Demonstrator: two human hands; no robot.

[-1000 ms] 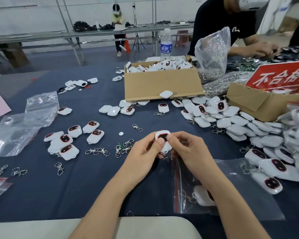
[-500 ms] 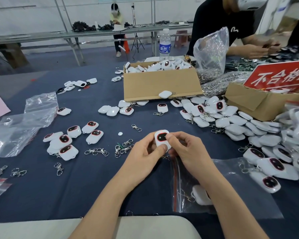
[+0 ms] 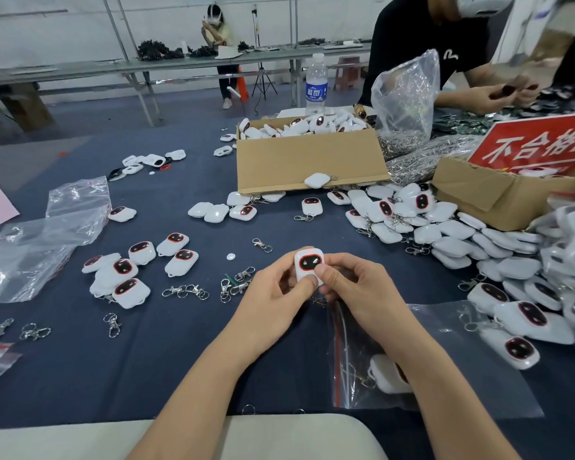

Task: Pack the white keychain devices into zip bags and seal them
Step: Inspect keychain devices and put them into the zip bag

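A clear zip bag (image 3: 445, 353) with a red seal strip lies flat by the near edge of the table (image 3: 146, 370), right of centre and partly under the right forearm. One bagged device (image 3: 384, 376) lies inside it.

Just past the bag's far end, both hands hold a white keychain device (image 3: 307, 262) above the cloth, its dark, red-rimmed face up. The left hand (image 3: 276, 293) grips it from the left, fingers curled behind it and the thumb across its lower front. The right hand (image 3: 352, 287) grips it from the right, thumb pressed on the lower right of the dark face. Metal hangs below the device, mostly hidden by the hands.

Left of the hands lie loose metal clasps (image 3: 186, 290). Beyond them sits a small cluster of devices (image 3: 123, 270), with crumpled clear plastic bags (image 3: 47, 237) toward the left edge. Along the right edge a heap of devices (image 3: 528, 293) spreads inward.

Farther off, mid-table, stands an open cardboard box (image 3: 309, 157) full of devices, one lying on its folded-down flap. A second box (image 3: 498, 197) near the right edge carries a red sign (image 3: 538, 141). A water bottle (image 3: 316, 84) stands behind the first box. At the far right corner another person (image 3: 429, 28) in black leans over the table.
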